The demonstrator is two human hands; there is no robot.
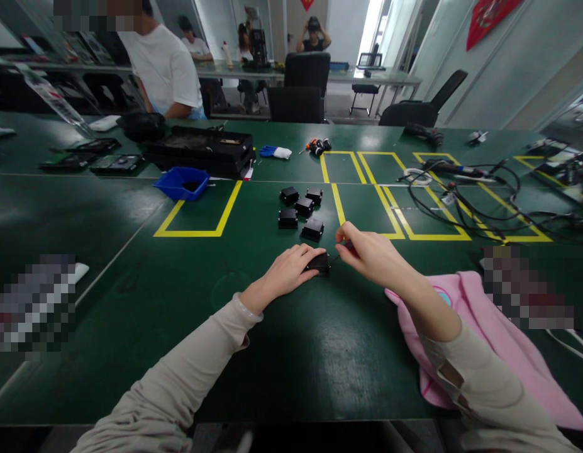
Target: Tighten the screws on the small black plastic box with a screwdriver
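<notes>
My left hand (294,267) is closed on a small black box (322,265), steadying it on the green table with fingers over the top and thumb along the near side. In my right hand (364,248) is a screwdriver (348,245), gripped by its dark handle. Its thin shaft points left at the box's right end; whether the tip touches cannot be made out. Just beyond the left hand stand several similar black boxes (304,206) in a loose group, with small bright bits at their ends.
A pink cloth (489,340) lies under my right forearm. Farther off are a blue bin (182,184), a black tray (206,151), blue-white gloves (275,152) and orange-black tools (318,146). Cables (461,189) sprawl at right over yellow tape outlines. Across the table stands a person (163,63).
</notes>
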